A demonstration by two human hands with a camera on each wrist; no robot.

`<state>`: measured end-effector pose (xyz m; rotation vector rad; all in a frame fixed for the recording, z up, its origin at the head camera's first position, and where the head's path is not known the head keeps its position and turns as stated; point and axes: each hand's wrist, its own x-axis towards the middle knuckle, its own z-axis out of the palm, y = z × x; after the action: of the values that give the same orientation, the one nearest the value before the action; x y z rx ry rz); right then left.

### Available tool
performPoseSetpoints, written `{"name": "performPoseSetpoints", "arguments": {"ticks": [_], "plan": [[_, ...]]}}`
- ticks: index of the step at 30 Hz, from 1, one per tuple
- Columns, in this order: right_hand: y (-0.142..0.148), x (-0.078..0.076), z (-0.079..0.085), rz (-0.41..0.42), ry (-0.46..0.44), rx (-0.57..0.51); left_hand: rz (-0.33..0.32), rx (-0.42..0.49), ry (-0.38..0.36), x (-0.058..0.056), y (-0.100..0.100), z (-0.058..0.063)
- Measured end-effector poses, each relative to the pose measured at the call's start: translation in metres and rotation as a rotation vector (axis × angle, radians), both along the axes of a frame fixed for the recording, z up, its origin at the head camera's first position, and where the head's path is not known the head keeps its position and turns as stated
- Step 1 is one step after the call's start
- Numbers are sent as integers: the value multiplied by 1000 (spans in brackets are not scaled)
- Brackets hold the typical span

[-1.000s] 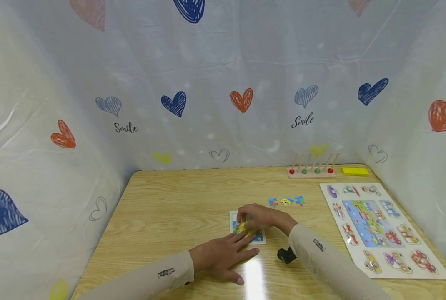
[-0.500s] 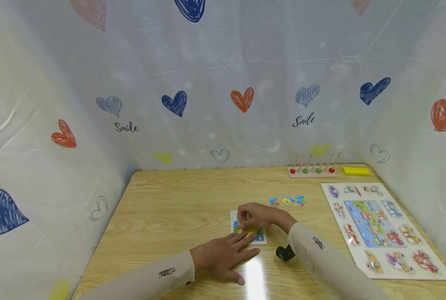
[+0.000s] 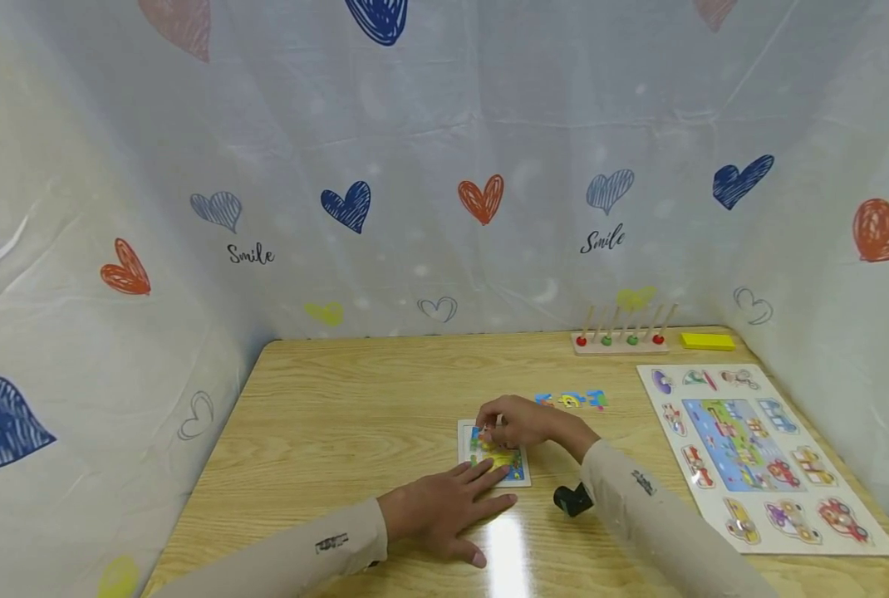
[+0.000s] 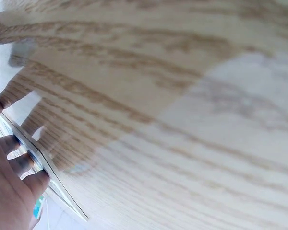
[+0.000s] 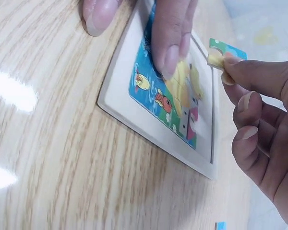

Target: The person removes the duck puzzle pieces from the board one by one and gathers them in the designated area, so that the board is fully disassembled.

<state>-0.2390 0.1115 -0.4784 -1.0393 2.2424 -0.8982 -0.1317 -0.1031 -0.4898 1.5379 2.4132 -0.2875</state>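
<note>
A small jigsaw puzzle in a white frame (image 5: 153, 124) lies on the table, its picture showing yellow shapes, blue water and fish. My left hand (image 3: 448, 511) is spread flat, and its fingertips (image 5: 171, 62) rest on the picture. Above the far part of the puzzle, my right hand (image 3: 521, 422) pinches a puzzle piece (image 5: 216, 53) between thumb and finger. That piece is yellow, green and blue, and it is tilted and apart from the board in the right wrist view. In the left wrist view, the left hand (image 4: 9, 177) reaches over the frame's edge.
Three loose puzzle pieces (image 3: 572, 400) lie behind the right hand. A large white picture board (image 3: 769, 465) covers the table's right side. Farther back stand a peg rack (image 3: 620, 345) and a yellow block (image 3: 707, 341). A black object (image 3: 570, 501) sits by the right sleeve.
My right hand has lifted slightly, with the puzzle piece now raised and turned in its fingers, uncovering more of the picture. The left hand has stayed in place.
</note>
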Motion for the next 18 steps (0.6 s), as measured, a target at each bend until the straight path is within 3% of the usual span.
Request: {"name": "performPoseSetpoints", "arguments": {"ticks": [4,11,18], "plan": [[5,1,3,-16,-23,-30,0,-8,5,0,0,1],[13,0,-1,-26,41,-33,-1,-11,10,0,0,1],[23,-1,-3,-51,44,-56,6,-9,13,1,1,1]]}}
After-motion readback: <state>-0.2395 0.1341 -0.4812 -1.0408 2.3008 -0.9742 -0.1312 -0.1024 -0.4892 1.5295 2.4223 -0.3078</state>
